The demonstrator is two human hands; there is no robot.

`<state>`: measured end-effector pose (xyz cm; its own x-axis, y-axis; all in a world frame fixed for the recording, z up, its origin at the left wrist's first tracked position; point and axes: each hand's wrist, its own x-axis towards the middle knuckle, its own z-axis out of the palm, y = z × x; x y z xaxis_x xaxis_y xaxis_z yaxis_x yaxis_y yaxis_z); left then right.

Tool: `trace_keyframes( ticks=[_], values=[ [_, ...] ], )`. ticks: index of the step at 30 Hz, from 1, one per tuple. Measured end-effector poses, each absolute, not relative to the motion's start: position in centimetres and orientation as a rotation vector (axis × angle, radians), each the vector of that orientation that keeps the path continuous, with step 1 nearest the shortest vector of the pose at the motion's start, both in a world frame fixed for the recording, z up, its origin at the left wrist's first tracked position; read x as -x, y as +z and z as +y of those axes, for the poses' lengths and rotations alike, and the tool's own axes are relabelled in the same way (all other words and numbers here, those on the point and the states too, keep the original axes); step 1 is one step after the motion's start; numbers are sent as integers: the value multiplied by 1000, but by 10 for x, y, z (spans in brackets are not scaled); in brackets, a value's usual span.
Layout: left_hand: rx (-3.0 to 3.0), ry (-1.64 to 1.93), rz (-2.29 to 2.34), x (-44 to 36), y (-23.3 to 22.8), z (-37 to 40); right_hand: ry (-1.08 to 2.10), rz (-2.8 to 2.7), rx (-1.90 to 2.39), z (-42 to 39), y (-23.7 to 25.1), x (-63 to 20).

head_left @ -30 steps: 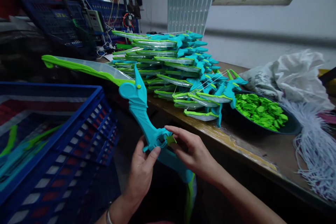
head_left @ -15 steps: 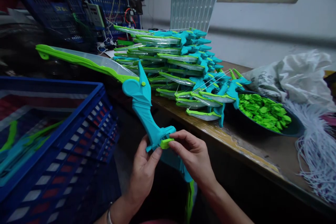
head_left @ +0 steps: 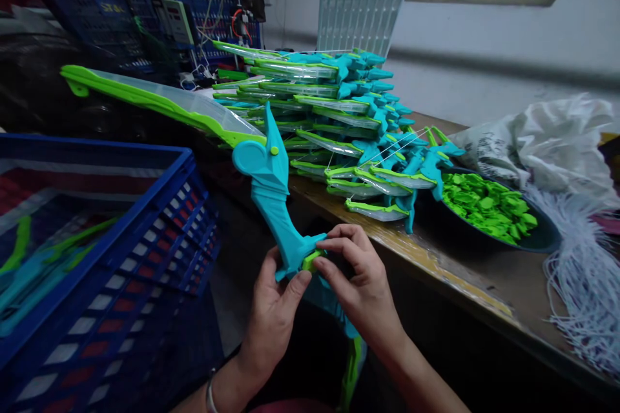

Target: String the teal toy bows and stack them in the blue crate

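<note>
A toy bow (head_left: 278,213) of turquoise plastic with green-edged limbs is held out in front of me. My left hand (head_left: 274,310) grips its middle from below, the thumb beside a slot there. Between the thumb and fingers of my right hand (head_left: 361,277) is a small bright green plastic piece (head_left: 310,261), pressed at that slot; how deep it sits I cannot tell. One limb stretches to the upper left, and the other points down between my forearms, partly hidden by my right hand.
Many similar bows (head_left: 334,122) lie piled on the wooden table (head_left: 436,271). A dark basin (head_left: 549,232) holds green pieces. White strings (head_left: 576,290) hang near the right edge, with a white plastic bag (head_left: 562,142) behind. A blue crate (head_left: 159,226) with bow parts stands at left.
The green piece has moved from partly outside the slot to closer against the bow, pushed by my right fingers. Bow and hands have shifted slightly to the right.
</note>
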<state>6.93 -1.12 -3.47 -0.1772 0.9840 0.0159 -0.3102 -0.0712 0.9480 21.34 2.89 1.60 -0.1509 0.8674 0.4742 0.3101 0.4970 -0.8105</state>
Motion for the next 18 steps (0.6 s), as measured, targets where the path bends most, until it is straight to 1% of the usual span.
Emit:
trace_keyframes(
  ticks=[2,5,7,10,13,18],
  values=[
    [-921,1514,1099,-71,-33,-11,741,-1680,1026,30,16,-216],
    [-938,1507,1127,-73,-29,-12,992,-1644,991,31,14,-218],
    [-959,1500,1150,-75,-27,-13,1093,-1551,959,28,10,-216],
    [-999,1509,1186,-75,-25,-14,1006,-1415,933,19,0,-210],
    [-1017,1522,1184,-75,-27,-14,911,-1402,929,13,-9,-206],
    [-1046,1520,1191,-74,-26,-15,974,-1375,917,13,-9,-207]
  ],
)
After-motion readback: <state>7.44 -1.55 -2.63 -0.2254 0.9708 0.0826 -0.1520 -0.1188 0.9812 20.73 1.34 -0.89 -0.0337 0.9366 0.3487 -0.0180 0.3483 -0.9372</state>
